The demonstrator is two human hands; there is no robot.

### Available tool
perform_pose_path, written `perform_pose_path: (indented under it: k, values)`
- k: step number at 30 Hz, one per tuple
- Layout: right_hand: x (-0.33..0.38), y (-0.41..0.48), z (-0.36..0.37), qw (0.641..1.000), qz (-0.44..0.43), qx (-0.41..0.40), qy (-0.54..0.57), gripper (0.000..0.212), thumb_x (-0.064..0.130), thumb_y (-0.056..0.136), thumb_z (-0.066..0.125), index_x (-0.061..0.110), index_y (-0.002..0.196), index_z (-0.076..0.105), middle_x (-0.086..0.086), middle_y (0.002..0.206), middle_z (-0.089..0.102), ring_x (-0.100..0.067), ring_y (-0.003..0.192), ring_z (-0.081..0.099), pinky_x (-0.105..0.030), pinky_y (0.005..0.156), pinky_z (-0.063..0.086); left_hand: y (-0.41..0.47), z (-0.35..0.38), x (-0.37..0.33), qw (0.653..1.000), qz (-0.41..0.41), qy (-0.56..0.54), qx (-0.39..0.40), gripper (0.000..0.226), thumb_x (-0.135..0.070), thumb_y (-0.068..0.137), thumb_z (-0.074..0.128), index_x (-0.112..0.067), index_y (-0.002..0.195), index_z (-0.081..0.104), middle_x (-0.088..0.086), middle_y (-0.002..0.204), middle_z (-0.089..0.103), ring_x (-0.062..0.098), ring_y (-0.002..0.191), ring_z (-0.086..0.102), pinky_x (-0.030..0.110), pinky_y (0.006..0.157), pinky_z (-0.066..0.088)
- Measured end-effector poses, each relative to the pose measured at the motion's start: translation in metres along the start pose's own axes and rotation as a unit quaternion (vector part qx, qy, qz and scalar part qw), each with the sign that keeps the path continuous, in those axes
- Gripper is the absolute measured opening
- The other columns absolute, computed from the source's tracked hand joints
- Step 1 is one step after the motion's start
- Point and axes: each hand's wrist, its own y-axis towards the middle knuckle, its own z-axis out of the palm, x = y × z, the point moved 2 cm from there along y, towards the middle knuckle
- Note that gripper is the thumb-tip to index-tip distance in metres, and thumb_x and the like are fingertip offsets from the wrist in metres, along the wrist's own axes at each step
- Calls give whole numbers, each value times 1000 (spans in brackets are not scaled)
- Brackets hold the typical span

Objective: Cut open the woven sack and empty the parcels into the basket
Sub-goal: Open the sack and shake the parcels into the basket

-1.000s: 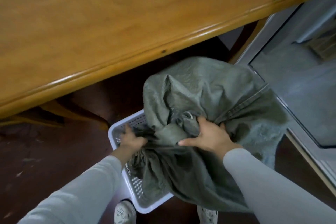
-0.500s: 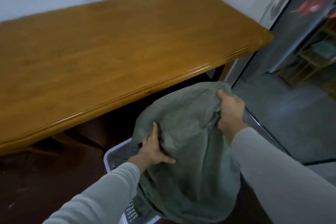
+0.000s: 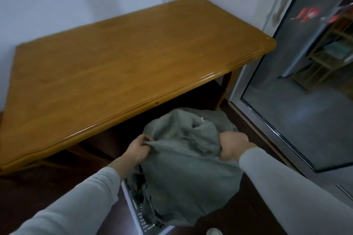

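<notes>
A grey-green woven sack (image 3: 188, 173) hangs bunched over a white perforated basket (image 3: 136, 210) on the dark floor, covering most of it. My left hand (image 3: 138, 149) pinches a fold of the sack's upper left side. My right hand (image 3: 232, 146) grips the cloth on the upper right. Both hold the sack lifted, its lower end draped into the basket. Dark shapes show at the sack's lower left edge inside the basket; I cannot tell whether they are parcels.
A long wooden table (image 3: 122, 66) stands right behind the sack, its front edge close above the basket. A glass sliding door (image 3: 298, 105) with a metal frame runs along the right. A white shoe tip (image 3: 214, 232) shows at the bottom.
Both hands have shifted their grip higher on the sack and raised it. The view has tilted up, so the whole table and the wall now show.
</notes>
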Motion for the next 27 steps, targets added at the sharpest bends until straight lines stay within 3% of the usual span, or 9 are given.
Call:
perform_pose_path:
  k: [2,5,8,10,12,16,19,24,27]
  values:
    - [13,2,-5,996,43,-71,17,28,25,90,48,17,114,59,-5,120,61,-27,109,59,-35,85,45,-16,-6,3,997,13,38,63,43,0,86,52,-16,126,52,6,123,54,22,114,53,29,101,43]
    - [21,8,-33,952,112,-106,266,31,22,92,46,9,119,56,-12,120,59,-33,111,57,-37,87,45,-36,-18,8,990,-8,77,116,71,-9,76,72,-22,139,41,2,121,51,19,113,52,25,97,44]
    - [38,6,-46,786,122,-78,601,36,10,91,51,2,127,50,-20,119,60,-36,104,60,-44,88,51,-49,-30,1,985,15,148,89,76,-21,66,84,-19,134,48,1,122,59,20,120,53,26,99,42]
    - [39,4,-49,725,133,-108,667,39,7,89,53,2,128,50,-22,119,60,-37,103,61,-48,90,51,-55,-39,-10,982,40,184,30,49,-26,72,79,-14,117,63,4,112,66,21,110,60,27,87,46]
    - [35,-1,-57,723,133,-161,659,40,12,86,56,1,125,52,-22,119,61,-37,104,61,-49,94,50,-59,-48,-21,983,61,172,-29,29,-26,81,70,-10,106,67,7,103,67,24,103,62,26,77,44]
    - [40,-29,-74,725,78,-224,646,44,19,78,71,8,119,59,-12,112,64,-30,104,61,-44,97,48,-68,-53,-30,980,91,136,-113,29,-24,91,57,-9,115,61,11,123,55,29,112,54,34,91,43]
    - [44,-42,-75,781,65,-233,576,48,11,70,80,6,113,61,-12,109,66,-29,103,61,-36,90,50,-74,-47,-24,985,75,134,-75,27,-23,92,55,-7,114,58,14,120,60,29,111,56,33,88,43]
    - [57,-51,-119,741,-23,-347,574,39,12,74,76,11,111,63,-3,102,65,-21,99,62,-31,87,50,-83,-70,-43,979,96,75,-163,29,-18,90,59,-7,117,56,14,122,61,33,115,55,36,88,43]
    - [57,-53,-125,788,-31,-346,508,38,12,75,75,9,111,62,-3,101,64,-20,96,60,-32,86,49,-88,-69,-42,990,73,70,-102,45,-22,83,69,-12,124,55,8,123,61,29,117,55,34,91,44]
